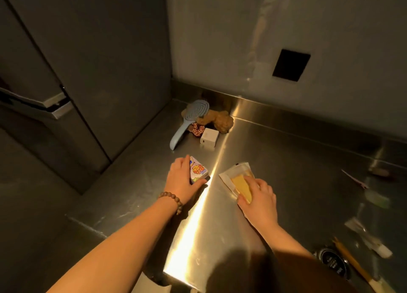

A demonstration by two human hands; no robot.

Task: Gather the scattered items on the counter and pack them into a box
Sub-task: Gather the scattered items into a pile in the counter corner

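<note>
On the steel counter (pixel 286 160) my left hand (pixel 181 178) wraps around a small cartoon-printed carton (pixel 198 171). My right hand (pixel 258 195) presses down on a clear packet (pixel 233 176) with a yellow slab inside. In the back corner lie a light blue hairbrush (pixel 189 121), a brown plush toy (pixel 220 119), a checked scrunchie (pixel 197 131) and a white charger cube (pixel 209 137). No box is in view.
At the right lie a pink clip (pixel 354 179), a greenish item (pixel 376 199), a clear wrapped item (pixel 370 237), a round black tin (pixel 333 266) and a wooden-handled brush (pixel 354 264). Tall grey cabinets (pixel 99 61) stand left. The counter's left edge drops off.
</note>
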